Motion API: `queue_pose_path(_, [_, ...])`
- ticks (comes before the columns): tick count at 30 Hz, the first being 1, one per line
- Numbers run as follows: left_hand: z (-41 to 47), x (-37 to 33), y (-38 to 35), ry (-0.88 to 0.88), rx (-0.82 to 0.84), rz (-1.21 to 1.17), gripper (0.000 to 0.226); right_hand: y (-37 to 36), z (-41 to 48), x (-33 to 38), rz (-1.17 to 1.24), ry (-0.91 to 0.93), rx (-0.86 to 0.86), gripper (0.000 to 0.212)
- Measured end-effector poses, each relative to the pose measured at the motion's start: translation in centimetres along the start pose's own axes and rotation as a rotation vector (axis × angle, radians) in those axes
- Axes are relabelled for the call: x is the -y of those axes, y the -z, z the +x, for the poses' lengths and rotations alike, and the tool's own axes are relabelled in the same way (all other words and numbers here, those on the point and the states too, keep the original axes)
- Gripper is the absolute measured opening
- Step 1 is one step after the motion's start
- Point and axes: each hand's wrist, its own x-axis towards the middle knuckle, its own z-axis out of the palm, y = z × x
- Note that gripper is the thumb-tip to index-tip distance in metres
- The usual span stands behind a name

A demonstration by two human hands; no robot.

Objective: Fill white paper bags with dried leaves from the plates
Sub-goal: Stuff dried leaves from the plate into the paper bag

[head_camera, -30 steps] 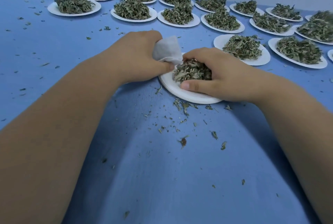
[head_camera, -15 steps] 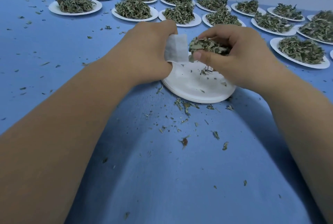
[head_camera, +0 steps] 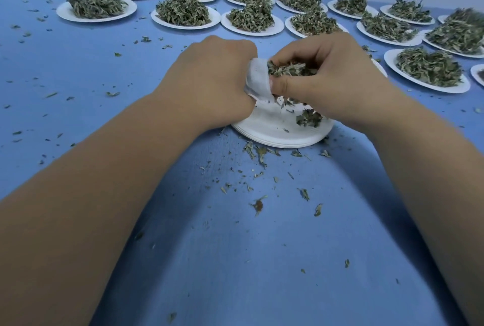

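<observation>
Most dried leaves [head_camera: 286,69] have left the near plate stack [head_camera: 275,135]: the right hand [head_camera: 330,76], clenched round them, now presses them at the mouth of the white paper bag [head_camera: 258,83] that the left hand [head_camera: 217,79] grips. One small clump [head_camera: 309,118] remains to scoop.
</observation>
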Motion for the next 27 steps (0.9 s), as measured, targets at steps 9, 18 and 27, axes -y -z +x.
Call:
queue_pose_path(9, [0.1, -0.4, -0.5, -0.057, -0.014, 0.026, 0.025, -1.0, 0.5, 0.0, -0.084, -0.032, -0.09, 0.013])
queue_pose_path(18, [0.2, 0.0, -0.6, 0.059, -0.047, 0.126, 0.023, 0.2, 0.4, -0.3, 0.255, -0.113, 0.109, 0.02])
queue_pose_path(27, [0.2, -0.6, -0.6, -0.028, -0.014, 0.068, 0.035, -0.7, 0.7, -0.2, 0.126, -0.006, -0.014, 0.027])
